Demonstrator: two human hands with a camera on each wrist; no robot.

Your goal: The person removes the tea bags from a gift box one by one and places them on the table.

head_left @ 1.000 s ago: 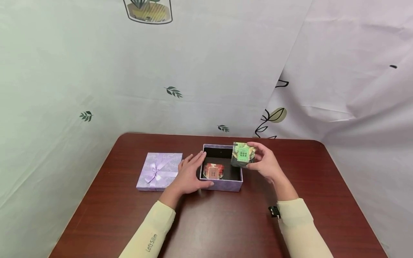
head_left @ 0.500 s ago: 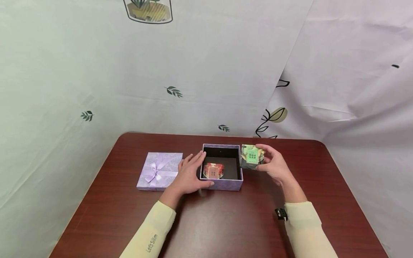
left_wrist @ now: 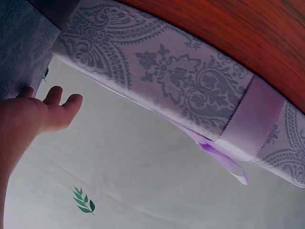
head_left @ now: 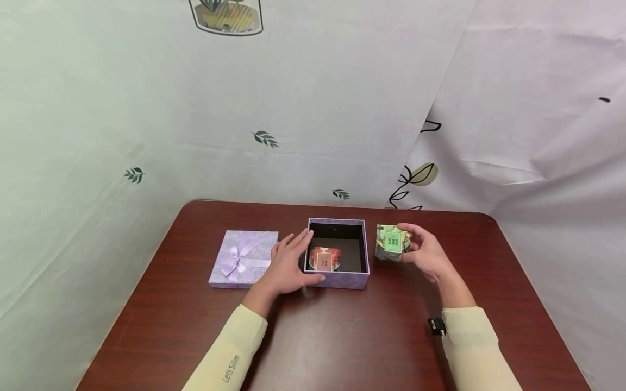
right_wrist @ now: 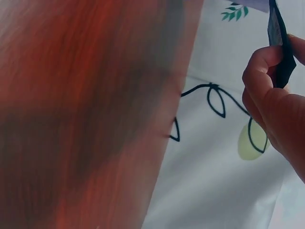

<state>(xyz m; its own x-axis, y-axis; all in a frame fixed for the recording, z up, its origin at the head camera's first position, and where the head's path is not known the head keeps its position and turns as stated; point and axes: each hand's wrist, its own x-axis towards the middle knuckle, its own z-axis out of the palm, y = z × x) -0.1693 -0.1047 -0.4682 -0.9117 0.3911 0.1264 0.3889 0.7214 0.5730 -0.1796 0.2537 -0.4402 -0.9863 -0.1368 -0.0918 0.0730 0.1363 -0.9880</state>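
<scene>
A right hand [head_left: 428, 255] is pinching a square, glossy green-and-black packet [head_left: 389, 243] just right of a box.
Its thumb and fingers are gripping the packet's right edge, holding it apart from the rectangular, lilac-patterned, dark-lined box [head_left: 345, 280]. The left hand [head_left: 286, 270] is spreading its fingers along the box's left side, its thumb touching the front wall. A red printed packet [head_left: 325, 260] is lying inside, near the front left.

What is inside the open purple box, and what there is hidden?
A red packet lies in the near left part of the box. What is beneath the packet is covered, and the inner face of the near wall is out of sight.
</scene>
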